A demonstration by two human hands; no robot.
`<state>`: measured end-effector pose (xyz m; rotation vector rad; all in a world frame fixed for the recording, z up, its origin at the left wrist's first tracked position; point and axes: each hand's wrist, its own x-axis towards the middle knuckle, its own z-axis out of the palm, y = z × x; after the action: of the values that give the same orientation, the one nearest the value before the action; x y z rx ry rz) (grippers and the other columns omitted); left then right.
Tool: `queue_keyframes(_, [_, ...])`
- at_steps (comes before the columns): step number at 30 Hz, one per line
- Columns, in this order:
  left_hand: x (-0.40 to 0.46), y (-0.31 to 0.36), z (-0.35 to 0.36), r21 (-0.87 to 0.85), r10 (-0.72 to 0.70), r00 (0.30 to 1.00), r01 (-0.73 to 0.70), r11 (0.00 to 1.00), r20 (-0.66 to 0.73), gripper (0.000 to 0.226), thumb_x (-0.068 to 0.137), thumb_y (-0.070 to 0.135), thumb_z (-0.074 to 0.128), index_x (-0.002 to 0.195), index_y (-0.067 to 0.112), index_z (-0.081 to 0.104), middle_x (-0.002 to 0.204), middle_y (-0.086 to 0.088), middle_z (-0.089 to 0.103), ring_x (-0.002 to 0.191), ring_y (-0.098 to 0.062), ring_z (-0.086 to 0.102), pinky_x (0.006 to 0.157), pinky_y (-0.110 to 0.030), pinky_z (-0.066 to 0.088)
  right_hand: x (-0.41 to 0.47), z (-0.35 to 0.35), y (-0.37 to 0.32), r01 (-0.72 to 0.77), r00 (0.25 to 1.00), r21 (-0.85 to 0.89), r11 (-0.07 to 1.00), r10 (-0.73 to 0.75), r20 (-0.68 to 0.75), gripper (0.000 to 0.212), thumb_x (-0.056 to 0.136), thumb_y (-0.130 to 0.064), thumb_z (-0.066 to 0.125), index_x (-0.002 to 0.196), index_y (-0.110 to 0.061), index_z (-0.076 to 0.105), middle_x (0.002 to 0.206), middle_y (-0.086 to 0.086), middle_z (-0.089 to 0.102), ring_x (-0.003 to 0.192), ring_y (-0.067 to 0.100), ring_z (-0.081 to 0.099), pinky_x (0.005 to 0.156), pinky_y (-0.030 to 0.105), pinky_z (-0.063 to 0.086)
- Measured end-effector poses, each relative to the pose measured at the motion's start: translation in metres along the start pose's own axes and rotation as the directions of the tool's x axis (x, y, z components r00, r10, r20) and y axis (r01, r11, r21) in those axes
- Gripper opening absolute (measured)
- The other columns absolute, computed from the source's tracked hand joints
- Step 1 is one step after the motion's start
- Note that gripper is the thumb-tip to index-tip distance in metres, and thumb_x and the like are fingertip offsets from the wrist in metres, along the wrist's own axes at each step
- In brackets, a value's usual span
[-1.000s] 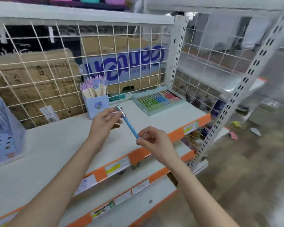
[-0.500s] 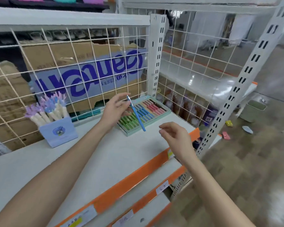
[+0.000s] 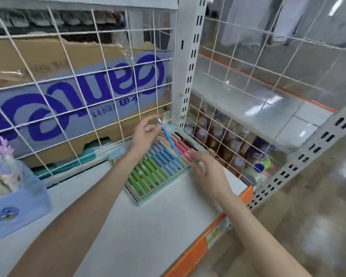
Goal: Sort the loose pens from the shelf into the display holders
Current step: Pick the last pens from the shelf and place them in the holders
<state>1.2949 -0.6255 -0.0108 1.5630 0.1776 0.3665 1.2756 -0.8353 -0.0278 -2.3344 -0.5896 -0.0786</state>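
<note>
Mesh [image 3: 100, 80] behind tray [image 3: 142, 198]; cardboard box [image 3: 48, 56] beyond

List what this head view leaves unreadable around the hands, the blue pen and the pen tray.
- Right hand: motion blur smears its fingers, so whether they touch the pen tray is unclear.
- Blue pen, held by the left hand: its lower tip merges with the tray's blue row.
- Blue display holder: cut off by the left edge.
- Carton lettering: the wire grid crosses it.
</note>
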Motion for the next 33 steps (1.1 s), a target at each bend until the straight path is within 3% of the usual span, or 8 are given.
queue_keyframes(3, [0.009,-0.009,0.006,0.029,0.001,1.0,-0.002,1.0,0.025,0.028,0.092,0.001,0.052,0.118,0.009,0.052,0.082,-0.006,0.065,0.061,-0.003,0.066,0.06,-0.015,0.053,0.005,0.008,0.012,0.049,0.999,-0.058,0.997,-0.049,0.004,0.039,0.087,-0.002,0.055,0.125,-0.009,0.059,0.126,0.008,0.06,0.118,0.025,0.054,0.102,0.038,0.041])
queue_keyframes(10, [0.012,-0.019,0.01,0.139,0.019,0.994,-0.033,0.99,0.104,0.029,0.091,0.004,0.054,0.118,0.015,0.055,0.086,-0.004,0.068,0.068,-0.006,0.067,0.067,-0.017,0.054,0.009,0.022,0.017,0.105,0.994,-0.064,0.992,-0.107,-0.031,0.045,0.087,-0.021,0.035,0.118,-0.01,0.065,0.12,0.008,0.063,0.115,0.024,0.055,0.098,0.031,0.04])
queue_keyframes(13, [0.012,-0.023,0.008,0.235,0.044,0.992,-0.072,0.969,0.122,0.029,0.089,0.008,0.059,0.115,0.019,0.059,0.089,-0.002,0.07,0.075,-0.003,0.067,0.077,-0.016,0.052,0.009,0.027,0.019,0.114,0.992,-0.086,0.99,-0.119,-0.051,0.048,0.086,-0.023,0.031,0.117,-0.008,0.065,0.121,0.01,0.062,0.113,0.028,0.056,0.097,0.039,0.044])
queue_keyframes(16, [0.014,-0.025,0.005,0.32,0.066,0.992,-0.097,0.942,0.104,0.029,0.086,0.009,0.064,0.115,0.016,0.063,0.089,0.003,0.068,0.072,0.011,0.061,0.074,-0.003,0.044,0.008,0.031,0.024,0.112,0.993,-0.13,0.985,-0.116,-0.022,0.05,0.087,-0.023,0.03,0.123,-0.011,0.062,0.127,0.01,0.059,0.118,0.031,0.052,0.099,0.047,0.043])
queue_keyframes(18, [0.015,-0.026,0.002,0.386,0.094,0.992,-0.121,0.914,0.088,0.029,0.085,0.009,0.065,0.112,0.018,0.066,0.091,0.007,0.065,0.078,0.01,0.059,0.075,-0.002,0.043,0.007,0.034,0.028,0.114,0.993,-0.16,0.98,-0.115,0.004,0.051,0.087,-0.024,0.029,0.127,-0.014,0.058,0.132,0.009,0.056,0.123,0.032,0.049,0.099,0.05,0.042])
queue_keyframes(24, [0.027,-0.035,-0.008,0.696,0.177,0.97,-0.243,0.676,0.167,0.026,0.083,0.016,0.068,0.109,0.014,0.07,0.111,-0.005,0.058,0.104,-0.018,0.052,0.094,-0.029,0.04,0.004,0.034,0.029,0.122,0.992,-0.219,0.968,-0.121,0.019,0.051,0.088,-0.026,0.027,0.128,-0.016,0.058,0.134,0.011,0.054,0.128,0.034,0.045,0.104,0.049,0.038])
queue_keyframes(29, [0.03,-0.035,-0.011,0.837,0.116,0.956,-0.292,0.462,0.27,0.028,0.087,0.021,0.063,0.113,0.011,0.068,0.117,-0.009,0.056,0.112,-0.025,0.045,0.096,-0.027,0.03,0.002,0.035,0.028,0.13,0.991,-0.259,0.957,-0.129,0.023,0.051,0.088,-0.024,0.028,0.127,-0.016,0.059,0.135,0.012,0.053,0.13,0.034,0.043,0.103,0.048,0.036])
queue_keyframes(33, [0.034,-0.034,-0.008,0.871,0.079,0.962,-0.271,0.411,0.262,0.029,0.089,0.024,0.06,0.115,0.014,0.067,0.12,-0.005,0.054,0.113,-0.024,0.043,0.097,-0.028,0.029,0.0,0.037,0.03,0.172,0.982,-0.331,0.928,-0.188,-0.014,0.046,0.079,-0.005,0.054,0.124,-0.014,0.061,0.13,0.014,0.057,0.125,0.036,0.048,0.096,0.05,0.042])
